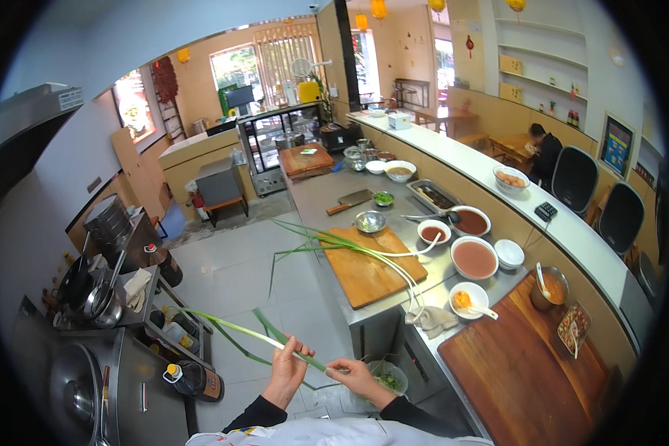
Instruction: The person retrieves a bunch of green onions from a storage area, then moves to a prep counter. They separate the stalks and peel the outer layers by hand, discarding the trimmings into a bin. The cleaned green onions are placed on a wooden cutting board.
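My left hand [287, 367] grips a long scallion [235, 329] around its pale stalk, and its green leaves reach out to the left. Close by on the right, my right hand [358, 379] pinches a green leaf [315, 363] between thumb and fingertips. Both hands are over the floor in front of my body. Below my right hand stands a bin [402, 384] with green trimmings, partly hidden by the hand. Several more scallions [362, 248] lie across a wooden cutting board [348, 279], their leaves hanging past the counter's edge.
On the steel counter are a cleaver [350, 202], a metal bowl [370, 222], a bowl of red sauce [474, 257] and a cloth [432, 321]. A larger wooden board [513, 362] lies right. Bottles [195, 381] stand left. A person [545, 151] sits beyond the ledge.
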`<action>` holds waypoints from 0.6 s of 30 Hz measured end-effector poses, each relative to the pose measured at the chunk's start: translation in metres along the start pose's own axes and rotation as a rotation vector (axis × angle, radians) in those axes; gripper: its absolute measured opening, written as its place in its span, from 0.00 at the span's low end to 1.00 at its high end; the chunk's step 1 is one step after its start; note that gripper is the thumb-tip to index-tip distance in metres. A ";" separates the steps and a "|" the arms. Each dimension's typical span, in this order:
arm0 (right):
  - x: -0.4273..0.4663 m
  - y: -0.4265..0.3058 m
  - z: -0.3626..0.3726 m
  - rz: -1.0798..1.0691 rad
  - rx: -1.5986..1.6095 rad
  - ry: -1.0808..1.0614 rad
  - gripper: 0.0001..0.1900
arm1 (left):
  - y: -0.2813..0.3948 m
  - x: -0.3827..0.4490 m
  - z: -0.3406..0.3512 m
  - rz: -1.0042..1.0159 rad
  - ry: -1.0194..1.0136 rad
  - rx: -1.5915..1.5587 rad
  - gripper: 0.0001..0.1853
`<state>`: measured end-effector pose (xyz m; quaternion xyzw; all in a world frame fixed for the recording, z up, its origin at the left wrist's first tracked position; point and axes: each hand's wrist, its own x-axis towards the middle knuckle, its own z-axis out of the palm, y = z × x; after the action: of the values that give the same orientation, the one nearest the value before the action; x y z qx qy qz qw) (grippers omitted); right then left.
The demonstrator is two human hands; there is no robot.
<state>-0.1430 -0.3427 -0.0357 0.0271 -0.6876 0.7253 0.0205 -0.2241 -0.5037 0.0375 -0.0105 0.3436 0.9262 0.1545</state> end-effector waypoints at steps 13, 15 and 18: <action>-0.006 -0.012 0.013 -0.044 -0.133 0.193 0.10 | -0.009 0.009 0.012 0.039 0.014 0.117 0.14; -0.007 -0.016 0.006 -0.080 -0.185 0.211 0.09 | -0.007 0.008 0.018 0.043 -0.021 0.119 0.12; -0.003 -0.024 -0.009 -0.374 -0.391 0.302 0.07 | 0.002 0.013 0.024 0.054 -0.039 0.060 0.12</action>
<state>-0.1383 -0.3322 -0.0129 0.0406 -0.7863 0.5587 0.2607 -0.2348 -0.4868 0.0556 0.0216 0.3683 0.9194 0.1363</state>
